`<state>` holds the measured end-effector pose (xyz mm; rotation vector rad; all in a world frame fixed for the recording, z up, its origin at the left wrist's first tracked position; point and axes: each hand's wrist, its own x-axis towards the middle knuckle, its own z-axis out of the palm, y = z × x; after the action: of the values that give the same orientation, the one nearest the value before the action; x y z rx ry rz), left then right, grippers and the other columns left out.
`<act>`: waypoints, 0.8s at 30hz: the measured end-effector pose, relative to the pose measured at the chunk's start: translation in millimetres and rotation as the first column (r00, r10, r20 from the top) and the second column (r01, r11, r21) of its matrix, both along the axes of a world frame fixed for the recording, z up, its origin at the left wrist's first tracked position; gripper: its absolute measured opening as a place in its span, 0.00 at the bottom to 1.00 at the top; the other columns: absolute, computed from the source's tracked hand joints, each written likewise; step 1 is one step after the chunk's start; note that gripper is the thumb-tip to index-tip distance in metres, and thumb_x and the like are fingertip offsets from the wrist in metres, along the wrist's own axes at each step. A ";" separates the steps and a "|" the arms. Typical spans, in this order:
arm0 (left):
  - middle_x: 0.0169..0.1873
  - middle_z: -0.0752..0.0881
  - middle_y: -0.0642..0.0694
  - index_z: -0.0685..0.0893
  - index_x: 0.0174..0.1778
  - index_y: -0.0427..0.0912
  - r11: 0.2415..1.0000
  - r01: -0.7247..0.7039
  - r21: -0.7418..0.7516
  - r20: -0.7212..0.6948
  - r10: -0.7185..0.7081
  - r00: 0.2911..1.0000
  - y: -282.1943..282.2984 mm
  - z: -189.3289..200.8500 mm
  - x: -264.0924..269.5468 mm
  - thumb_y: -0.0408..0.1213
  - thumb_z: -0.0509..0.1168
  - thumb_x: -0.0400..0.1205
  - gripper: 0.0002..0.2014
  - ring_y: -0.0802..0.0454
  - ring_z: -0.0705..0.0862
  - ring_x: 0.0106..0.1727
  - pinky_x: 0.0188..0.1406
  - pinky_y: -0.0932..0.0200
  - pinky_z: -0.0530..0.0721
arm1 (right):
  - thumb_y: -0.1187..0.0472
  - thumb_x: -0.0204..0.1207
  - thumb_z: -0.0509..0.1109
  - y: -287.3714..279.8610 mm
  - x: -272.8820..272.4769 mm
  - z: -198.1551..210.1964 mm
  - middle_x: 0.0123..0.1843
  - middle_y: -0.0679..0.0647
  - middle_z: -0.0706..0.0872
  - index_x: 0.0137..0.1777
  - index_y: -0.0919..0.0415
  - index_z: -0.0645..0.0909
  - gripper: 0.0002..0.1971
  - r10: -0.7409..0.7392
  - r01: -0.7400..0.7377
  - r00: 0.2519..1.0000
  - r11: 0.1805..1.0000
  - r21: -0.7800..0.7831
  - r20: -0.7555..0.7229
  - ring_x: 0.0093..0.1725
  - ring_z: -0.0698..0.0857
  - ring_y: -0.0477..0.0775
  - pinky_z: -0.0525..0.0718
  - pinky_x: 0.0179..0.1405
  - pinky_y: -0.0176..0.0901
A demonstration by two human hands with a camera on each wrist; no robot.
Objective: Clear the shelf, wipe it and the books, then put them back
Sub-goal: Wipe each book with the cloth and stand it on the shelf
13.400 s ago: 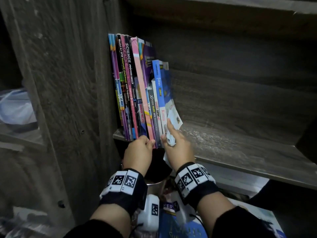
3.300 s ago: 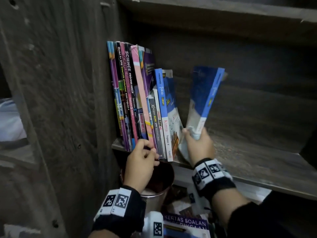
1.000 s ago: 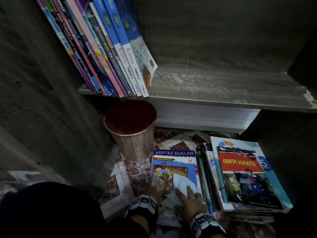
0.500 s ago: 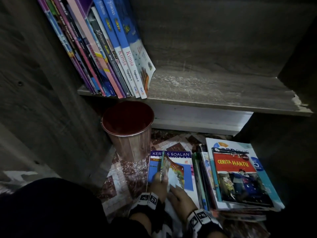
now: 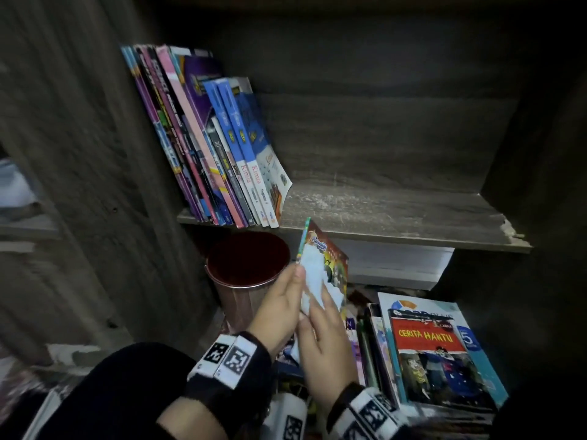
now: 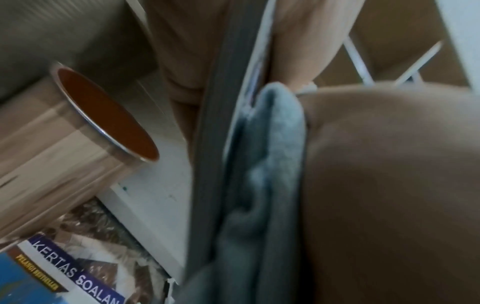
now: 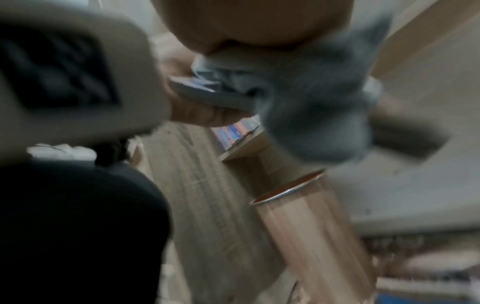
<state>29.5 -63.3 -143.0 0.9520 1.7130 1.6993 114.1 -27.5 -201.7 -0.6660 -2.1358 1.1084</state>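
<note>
My left hand (image 5: 283, 299) grips a thin picture book (image 5: 331, 253) upright by its lower edge, just below the shelf front. The right hand (image 5: 321, 329) lies flat on the book's cover and presses a pale grey cloth (image 5: 313, 276) against it. In the left wrist view the book's edge (image 6: 207, 144) and the cloth (image 6: 272, 156) stand side by side, with the right hand (image 6: 389, 185) behind the cloth. The cloth (image 7: 311, 102) hangs blurred in the right wrist view. A row of books (image 5: 219, 147) leans at the left end of the wooden shelf (image 5: 397, 214).
A copper-coloured bin (image 5: 247, 258) stands on the floor under the shelf, left of my hands. A stack of books topped by a red "Cerita Hantu" cover (image 5: 435, 350) lies on the floor to the right. A "Kertas Soalan" book (image 6: 64, 273) lies beneath. The shelf's right part is bare and dusty.
The picture book has come up off the floor pile to shelf height in my left hand. My right hand with the cloth rose with it. My head has tilted up.
</note>
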 end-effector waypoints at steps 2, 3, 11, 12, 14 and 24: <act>0.52 0.88 0.58 0.80 0.60 0.52 0.999 -0.015 0.043 0.006 0.014 1.000 -9.9 3.4 8.3 0.40 0.54 0.88 0.11 0.69 0.85 0.52 0.50 0.78 0.78 | 0.58 0.85 0.57 10.0 3.4 10.1 0.82 0.39 0.60 0.75 0.34 0.67 0.22 -0.034 0.034 0.999 0.999 0.037 -0.020 0.79 0.56 0.32 0.50 0.65 0.13; 0.53 0.88 0.56 0.81 0.61 0.52 0.998 -0.013 0.064 0.003 0.013 1.000 -13.4 4.9 14.8 0.41 0.56 0.87 0.11 0.67 0.86 0.55 0.53 0.74 0.79 | 0.62 0.85 0.58 23.6 7.1 15.6 0.82 0.42 0.62 0.74 0.38 0.71 0.22 -0.084 0.083 0.995 0.996 -0.015 -0.055 0.78 0.60 0.35 0.52 0.61 0.10; 0.51 0.85 0.75 0.78 0.61 0.59 0.995 0.041 0.092 0.070 -0.047 0.996 -19.5 6.7 45.5 0.45 0.48 0.88 0.14 0.83 0.79 0.54 0.50 0.84 0.73 | 0.38 0.82 0.44 5.4 50.9 41.7 0.76 0.24 0.31 0.71 0.20 0.43 0.20 0.047 -0.110 0.977 0.945 0.309 0.207 0.76 0.33 0.24 0.38 0.73 0.23; 0.49 0.85 0.76 0.78 0.59 0.60 0.997 0.042 0.071 0.070 -0.047 0.996 -19.7 5.5 48.0 0.44 0.47 0.88 0.14 0.83 0.79 0.54 0.49 0.84 0.73 | 0.33 0.77 0.37 4.2 50.8 38.9 0.76 0.24 0.30 0.70 0.18 0.42 0.21 0.059 -0.124 0.976 0.942 0.311 0.209 0.75 0.31 0.23 0.36 0.73 0.24; 0.45 0.86 0.75 0.79 0.55 0.61 0.998 0.048 0.033 0.052 -0.050 0.997 -20.5 4.4 49.9 0.42 0.48 0.89 0.14 0.83 0.80 0.52 0.49 0.83 0.74 | 0.30 0.75 0.38 22.6 42.9 37.3 0.83 0.31 0.40 0.72 0.20 0.50 0.23 0.019 -0.036 0.997 0.975 0.219 0.078 0.79 0.37 0.28 0.42 0.77 0.31; 0.59 0.88 0.58 0.81 0.65 0.53 0.987 -0.091 0.129 0.105 0.078 0.991 -14.6 10.7 25.8 0.56 0.49 0.82 0.22 0.63 0.84 0.62 0.63 0.63 0.80 | 0.37 0.82 0.44 3.9 39.8 26.6 0.83 0.31 0.42 0.71 0.21 0.51 0.19 0.027 -0.026 0.996 1.000 -0.016 0.090 0.80 0.52 0.35 0.58 0.71 0.25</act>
<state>55.3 -77.9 -132.2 0.8480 1.6123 1.9042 153.9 -23.5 -175.1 -0.7084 -2.2205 1.1287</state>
